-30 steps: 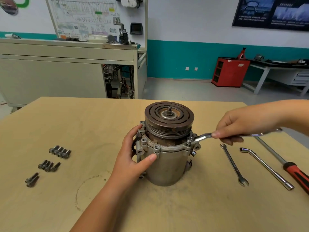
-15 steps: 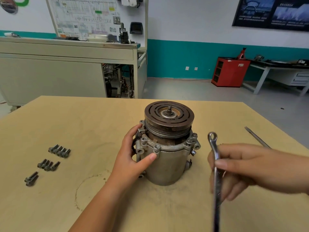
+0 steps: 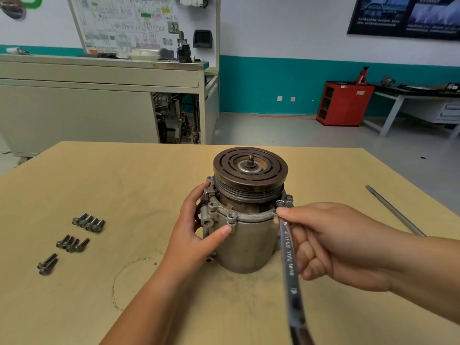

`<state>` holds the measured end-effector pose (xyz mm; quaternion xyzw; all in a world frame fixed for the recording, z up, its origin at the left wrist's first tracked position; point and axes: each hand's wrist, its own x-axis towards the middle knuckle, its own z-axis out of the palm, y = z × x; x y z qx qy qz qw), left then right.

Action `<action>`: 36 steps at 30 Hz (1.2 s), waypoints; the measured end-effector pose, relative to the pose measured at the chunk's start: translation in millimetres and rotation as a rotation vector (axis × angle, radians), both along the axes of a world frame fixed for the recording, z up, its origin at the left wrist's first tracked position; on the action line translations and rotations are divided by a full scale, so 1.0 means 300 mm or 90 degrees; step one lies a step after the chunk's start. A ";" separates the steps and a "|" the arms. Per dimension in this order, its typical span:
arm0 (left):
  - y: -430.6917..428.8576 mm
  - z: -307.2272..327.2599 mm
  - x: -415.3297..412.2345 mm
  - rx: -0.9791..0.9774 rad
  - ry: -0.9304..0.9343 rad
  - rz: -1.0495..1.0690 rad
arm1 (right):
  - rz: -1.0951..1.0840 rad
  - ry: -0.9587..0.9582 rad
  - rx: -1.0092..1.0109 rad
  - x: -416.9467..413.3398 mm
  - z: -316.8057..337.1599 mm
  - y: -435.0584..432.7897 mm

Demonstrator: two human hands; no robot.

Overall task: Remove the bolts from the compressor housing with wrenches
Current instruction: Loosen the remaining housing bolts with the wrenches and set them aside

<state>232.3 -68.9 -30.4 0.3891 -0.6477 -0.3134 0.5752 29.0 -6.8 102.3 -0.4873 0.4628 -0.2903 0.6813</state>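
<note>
On the table (image 3: 104, 170), left hand (image 3: 196, 229) grips upright grey compressor (image 3: 250, 241); right hand (image 3: 336, 242) grips wrench (image 3: 290, 266).

Working end of the silver steel wrench (image 3: 288, 260) was hidden behind the thumb of the right hand (image 3: 331, 245) at the flange; whether it sat on a bolt could not be told. Its near end was blurred and cut off by the bottom edge, stamped lettering unreadable. The left hand (image 3: 196, 232) covered the left side of the grey cylindrical metal compressor housing (image 3: 249, 245), fingers out of sight behind it. Both forearms were cut by the frame. A thin grey metal rod (image 3: 391, 206) on the tan wooden bench (image 3: 124, 175) vanished behind the right forearm, handle unseen. Loose dark metal bolts (image 3: 89, 222) at left were soft, head type too small to tell. White wall chart (image 3: 129, 26) print was illegible.
</note>
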 end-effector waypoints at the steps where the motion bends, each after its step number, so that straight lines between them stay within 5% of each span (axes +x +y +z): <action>1: 0.000 -0.001 0.000 0.001 0.000 0.000 | 0.019 0.016 0.004 -0.006 0.009 -0.002; 4: 0.002 0.001 0.000 0.005 0.005 -0.005 | 0.107 0.160 -0.008 -0.058 0.048 -0.033; 8: 0.004 0.005 -0.002 0.012 0.010 -0.009 | 0.327 0.571 -0.109 -0.143 0.146 -0.133; 12: 0.005 0.007 -0.002 0.012 0.009 -0.010 | 0.319 0.804 -0.323 -0.191 0.185 -0.239; 16: 0.008 0.009 -0.002 0.013 0.007 -0.007 | 0.348 0.765 -0.389 -0.230 0.186 -0.295; 21: 0.005 0.008 -0.002 0.011 0.007 -0.010 | 0.353 0.624 -0.210 -0.312 0.160 -0.234; 29: 0.006 0.008 -0.002 0.006 0.007 -0.007 | 0.123 0.027 0.035 -0.106 0.045 0.034; 36: 0.000 0.002 0.001 0.005 0.005 -0.009 | -0.011 -0.065 0.031 0.002 0.045 0.034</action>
